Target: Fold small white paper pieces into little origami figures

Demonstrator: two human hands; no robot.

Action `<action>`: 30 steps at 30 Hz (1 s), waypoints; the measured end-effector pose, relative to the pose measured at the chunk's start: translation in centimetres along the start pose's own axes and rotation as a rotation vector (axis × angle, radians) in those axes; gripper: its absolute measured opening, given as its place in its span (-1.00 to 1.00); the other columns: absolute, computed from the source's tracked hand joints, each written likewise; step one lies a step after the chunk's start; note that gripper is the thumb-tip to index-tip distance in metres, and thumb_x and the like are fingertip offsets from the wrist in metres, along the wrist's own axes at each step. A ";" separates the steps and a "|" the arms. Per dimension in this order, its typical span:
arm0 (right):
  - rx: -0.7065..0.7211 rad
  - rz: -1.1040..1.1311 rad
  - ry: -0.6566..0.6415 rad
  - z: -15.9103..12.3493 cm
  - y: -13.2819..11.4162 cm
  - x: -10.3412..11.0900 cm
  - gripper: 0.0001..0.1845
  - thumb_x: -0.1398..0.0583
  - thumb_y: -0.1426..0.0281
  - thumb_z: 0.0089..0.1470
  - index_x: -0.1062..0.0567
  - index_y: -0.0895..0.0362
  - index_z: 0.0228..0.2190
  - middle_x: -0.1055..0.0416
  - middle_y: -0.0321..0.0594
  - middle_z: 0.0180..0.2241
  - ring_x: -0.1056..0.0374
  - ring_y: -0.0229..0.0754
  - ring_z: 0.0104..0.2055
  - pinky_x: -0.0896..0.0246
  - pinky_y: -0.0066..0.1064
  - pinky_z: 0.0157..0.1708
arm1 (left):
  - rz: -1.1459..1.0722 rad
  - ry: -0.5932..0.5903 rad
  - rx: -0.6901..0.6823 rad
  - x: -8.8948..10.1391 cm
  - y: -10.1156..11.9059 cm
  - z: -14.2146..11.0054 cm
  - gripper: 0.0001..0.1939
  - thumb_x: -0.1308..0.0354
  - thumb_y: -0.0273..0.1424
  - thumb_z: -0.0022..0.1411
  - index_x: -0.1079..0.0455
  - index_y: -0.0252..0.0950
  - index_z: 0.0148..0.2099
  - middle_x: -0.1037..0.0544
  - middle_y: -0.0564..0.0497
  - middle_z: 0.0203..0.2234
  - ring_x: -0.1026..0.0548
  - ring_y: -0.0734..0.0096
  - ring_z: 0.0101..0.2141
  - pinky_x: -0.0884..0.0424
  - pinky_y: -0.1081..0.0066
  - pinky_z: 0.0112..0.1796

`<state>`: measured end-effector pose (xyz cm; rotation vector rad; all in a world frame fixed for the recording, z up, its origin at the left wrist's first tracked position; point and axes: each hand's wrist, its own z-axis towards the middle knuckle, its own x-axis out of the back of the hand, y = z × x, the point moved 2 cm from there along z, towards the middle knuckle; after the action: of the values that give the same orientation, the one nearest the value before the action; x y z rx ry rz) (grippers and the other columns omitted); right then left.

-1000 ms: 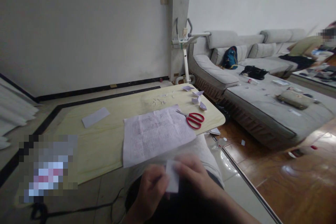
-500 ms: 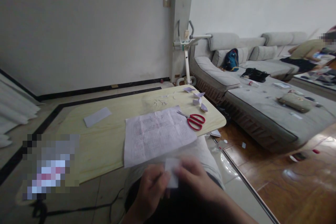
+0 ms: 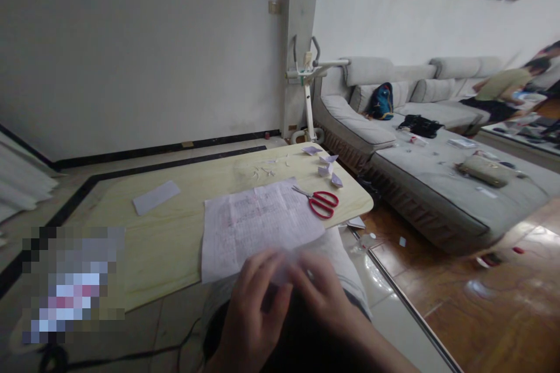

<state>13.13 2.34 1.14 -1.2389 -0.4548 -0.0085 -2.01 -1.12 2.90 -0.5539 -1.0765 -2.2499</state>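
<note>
Between both hands, above my lap, is a small piece of white paper [image 3: 282, 273], blurred and mostly covered by fingers. My left hand [image 3: 262, 291] grips it from the left with curled fingers. From the other side my right hand [image 3: 319, 282] pinches it, fingertips smeared by motion. Just beyond lies a large creased printed sheet [image 3: 254, 218] at the table's near edge. Red-handled scissors [image 3: 322, 204] rest partly on its right corner. Several small folded paper pieces [image 3: 326, 169] stand at the table's far right, and thin paper scraps [image 3: 265, 172] lie scattered near the back.
The pale wooden table [image 3: 175, 239] also carries a white paper strip [image 3: 156, 197] on its left. A grey sofa [image 3: 429, 186] with bags stands to the right, where a person [image 3: 503, 87] sits bent forward. A white exercise machine [image 3: 308, 93] stands behind the table. A dark cable [image 3: 131, 355] crosses the floor.
The white paper, plainly visible upright before, is now mostly hidden by my fingers. Both hands have moved slightly up and closer together around it. The view has shifted slightly.
</note>
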 end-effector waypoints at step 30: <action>0.134 -0.028 0.026 0.5 -1.0 0.0 -0.92 -0.18 0.53 0.08 -0.43 0.13 -0.43 -0.36 -0.31 -0.48 -0.24 -0.27 -0.46 -0.18 -0.46 -0.45 | -0.198 -0.093 0.409 -0.5 -1.5 0.0 -0.75 0.00 -0.37 0.31 -0.46 -0.26 -0.36 -0.58 0.06 -0.53 -0.57 0.35 -0.46 -0.42 0.48 -0.42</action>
<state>12.74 2.44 2.16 -1.0998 -0.4430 -0.0184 -2.59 -0.17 1.77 -0.3944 -1.6492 -2.0927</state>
